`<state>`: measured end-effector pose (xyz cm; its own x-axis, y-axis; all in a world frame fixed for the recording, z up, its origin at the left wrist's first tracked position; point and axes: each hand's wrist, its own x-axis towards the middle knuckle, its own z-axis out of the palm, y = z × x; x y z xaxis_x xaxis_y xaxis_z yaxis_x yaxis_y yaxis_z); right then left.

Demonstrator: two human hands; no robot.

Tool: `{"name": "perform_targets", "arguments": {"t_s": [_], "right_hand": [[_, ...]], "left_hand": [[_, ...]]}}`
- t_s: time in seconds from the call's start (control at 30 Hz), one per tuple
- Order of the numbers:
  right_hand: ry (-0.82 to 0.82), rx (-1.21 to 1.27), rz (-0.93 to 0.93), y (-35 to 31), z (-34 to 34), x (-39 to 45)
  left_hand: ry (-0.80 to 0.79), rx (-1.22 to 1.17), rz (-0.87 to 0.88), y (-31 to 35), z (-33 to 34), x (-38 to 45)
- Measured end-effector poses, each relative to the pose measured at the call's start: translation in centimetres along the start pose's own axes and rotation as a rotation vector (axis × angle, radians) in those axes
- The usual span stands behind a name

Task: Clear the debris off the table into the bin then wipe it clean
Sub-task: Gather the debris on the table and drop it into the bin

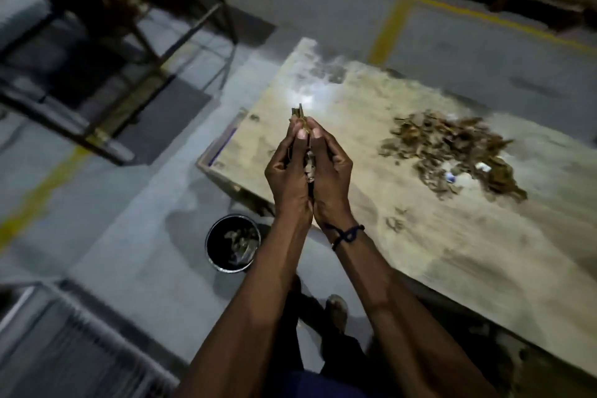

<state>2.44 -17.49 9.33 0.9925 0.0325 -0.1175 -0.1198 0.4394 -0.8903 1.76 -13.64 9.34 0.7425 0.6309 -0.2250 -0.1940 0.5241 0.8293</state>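
The left hand (288, 171) and right hand (329, 171) press together, their grip cupped round a clump of scraps (298, 118), seemingly dry leaves. Below sits the bin (233, 244), partly filled. A larger debris pile (452, 152) remains on the tabletop (420, 236)

Pale, stained bench (371, 126) running from far left to near right. Loose heap of brown debris (452, 152) lying on its right part, with small white and blue scraps (452, 176) at the near edge of the heap. Grey floor (135, 236) with yellow lines. Round dark bin (233, 244) standing on it just beside the bench's near-left corner, scraps inside.
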Motion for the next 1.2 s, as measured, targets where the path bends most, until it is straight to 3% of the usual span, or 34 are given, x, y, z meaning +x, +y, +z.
{"name": "perform_targets", "arguments": {"t_s": [0.23, 0.47, 0.73, 1.03, 1.2], "right_hand": [[-0.168, -0.131, 0.209, 9.2, 7.2, -6.8], [-0.201, -0.356, 0.411, 24.4, 11.4, -10.2], [-0.102, -0.467, 0.552, 44.4, 9.0, -7.6], [-0.189, -0.734, 0.524, 68.8, -1.2, -3.1], [-0.242, -0.801, 0.56, 73.8, -4.0, -0.5]], "left_hand": [[0.281, -0.038, 0.009, 3.1, -13.5, 0.5], [0.517, 0.027, -0.161, 0.5, -28.4, 5.4], [0.645, 0.016, -0.364, -12.2, -42.0, 13.8], [0.63, 0.14, -0.425, -33.9, -56.6, 22.8], [0.643, 0.071, -0.471, -39.7, -60.8, 25.8]]}}
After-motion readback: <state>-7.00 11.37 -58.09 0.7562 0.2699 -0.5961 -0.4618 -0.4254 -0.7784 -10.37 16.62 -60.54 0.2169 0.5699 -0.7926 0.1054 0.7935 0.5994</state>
